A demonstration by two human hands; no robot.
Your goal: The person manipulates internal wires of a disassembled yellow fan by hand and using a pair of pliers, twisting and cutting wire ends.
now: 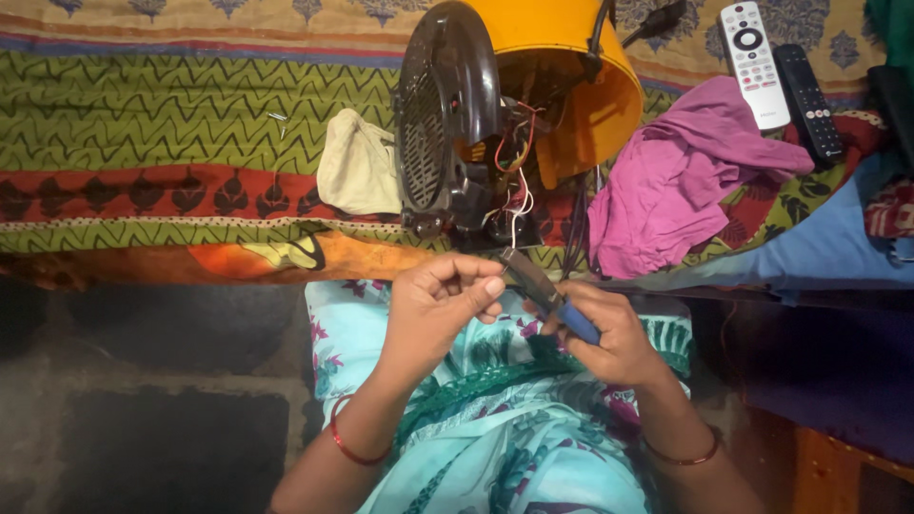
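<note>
My right hand (609, 338) grips pliers (543, 290) with blue handles, the metal jaws pointing up and left. My left hand (438, 305) is beside the jaws, its fingers pinched together near the tip, apparently on a thin wire that I cannot make out clearly. Just beyond both hands, a dark brown fan unit (447, 124) with a grille lies on the patterned bedspread (143, 114). Red, white and black wires (519, 176) hang out of its back, where a yellow housing (581, 86) is opened away.
A cream cloth (357, 162) lies left of the fan, a magenta cloth (685, 171) to its right. A white remote (752, 62) and a black remote (809, 100) rest at the back right. Dark floor (143, 400) shows lower left.
</note>
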